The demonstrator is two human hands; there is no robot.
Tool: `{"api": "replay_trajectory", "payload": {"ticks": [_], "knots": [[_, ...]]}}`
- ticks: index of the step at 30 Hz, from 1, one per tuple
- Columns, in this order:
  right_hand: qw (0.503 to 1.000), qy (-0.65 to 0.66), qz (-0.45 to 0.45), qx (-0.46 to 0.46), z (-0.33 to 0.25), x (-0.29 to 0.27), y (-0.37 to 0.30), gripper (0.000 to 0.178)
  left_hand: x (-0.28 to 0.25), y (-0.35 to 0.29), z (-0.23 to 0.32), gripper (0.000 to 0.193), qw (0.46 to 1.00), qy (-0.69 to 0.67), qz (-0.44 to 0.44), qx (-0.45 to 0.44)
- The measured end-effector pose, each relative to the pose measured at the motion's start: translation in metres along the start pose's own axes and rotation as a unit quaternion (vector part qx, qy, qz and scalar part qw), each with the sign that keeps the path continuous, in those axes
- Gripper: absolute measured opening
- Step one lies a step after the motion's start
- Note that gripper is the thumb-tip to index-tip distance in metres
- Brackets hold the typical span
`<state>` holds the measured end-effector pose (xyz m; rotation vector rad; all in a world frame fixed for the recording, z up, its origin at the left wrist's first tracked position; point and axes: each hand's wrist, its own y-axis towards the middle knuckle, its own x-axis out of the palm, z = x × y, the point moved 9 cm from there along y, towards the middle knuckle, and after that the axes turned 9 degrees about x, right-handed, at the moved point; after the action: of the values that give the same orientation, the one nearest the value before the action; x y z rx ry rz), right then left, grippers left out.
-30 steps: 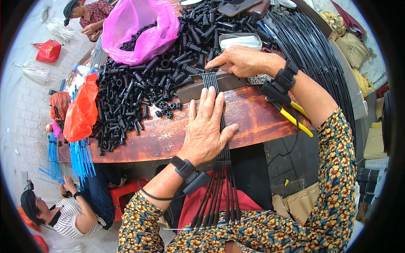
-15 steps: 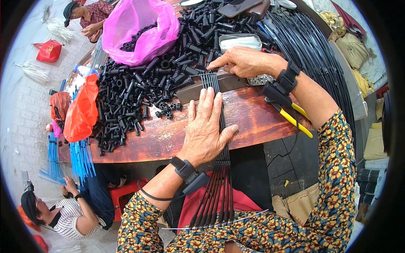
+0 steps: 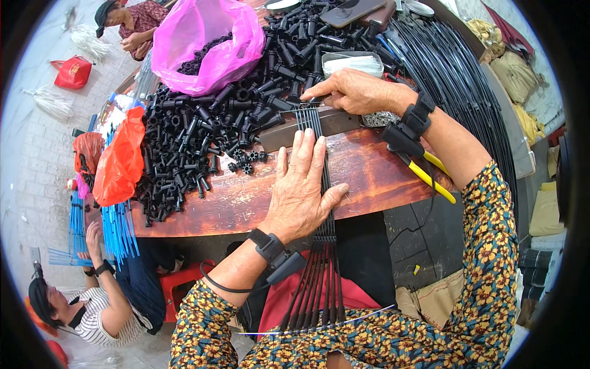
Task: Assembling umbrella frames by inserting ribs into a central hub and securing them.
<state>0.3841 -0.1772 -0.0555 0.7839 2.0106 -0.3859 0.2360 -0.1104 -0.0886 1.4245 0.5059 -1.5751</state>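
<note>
My left hand [image 3: 299, 200] lies flat with fingers stretched over a row of thin black rods [image 3: 326, 222], pressing them against the table. Toward my lap the rods fan out into thicker dark ends, and a thin pale strip [image 3: 362, 313] crosses there. At the rods' far tips is my right hand [image 3: 351, 92], its index finger stretched to the left and the others curled in. A fine wire-like piece [image 3: 313, 101] shows by that fingertip; whatever the curled fingers hold is hidden. Beneath the tips a dark metal bar [image 3: 342, 122] lies across the table.
Black plastic tubular parts [image 3: 190, 132] heap on the wooden table [image 3: 381, 163], beside a pink bag [image 3: 166, 52]. Yellow-handled pliers [image 3: 430, 180] lie near my right forearm. White sticks fill a tray [image 3: 352, 63]; long black rods [image 3: 458, 80] lie right. Two people work at left.
My hands stay nearly in place, with the right fingertip still at the rods' tips. At lower left, the person in stripes has raised their hands beside the blue sticks.
</note>
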Motion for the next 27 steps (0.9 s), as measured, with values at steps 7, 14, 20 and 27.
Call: {"api": "replay_trajectory", "payload": {"ticks": [7,14,20,27], "knots": [[0.999,-0.037,-0.008,-0.002,-0.011,-0.003,-0.002,0.052,-0.001,-0.001,-0.001,0.082,1.000,-0.001,0.006,-0.002],[0.998,-0.050,-0.029,-0.005,-0.018,-0.004,-0.001,0.055,-0.002,-0.002,0.002,0.082,1.000,0.002,0.009,0.008],[0.998,-0.031,-0.051,0.037,-0.018,-0.004,0.002,0.054,-0.003,-0.001,0.001,0.081,1.000,-0.001,0.008,0.010],[0.998,0.012,-0.058,0.034,-0.011,-0.001,0.005,0.053,-0.002,0.000,0.001,0.081,1.000,-0.003,0.009,0.012]]}}
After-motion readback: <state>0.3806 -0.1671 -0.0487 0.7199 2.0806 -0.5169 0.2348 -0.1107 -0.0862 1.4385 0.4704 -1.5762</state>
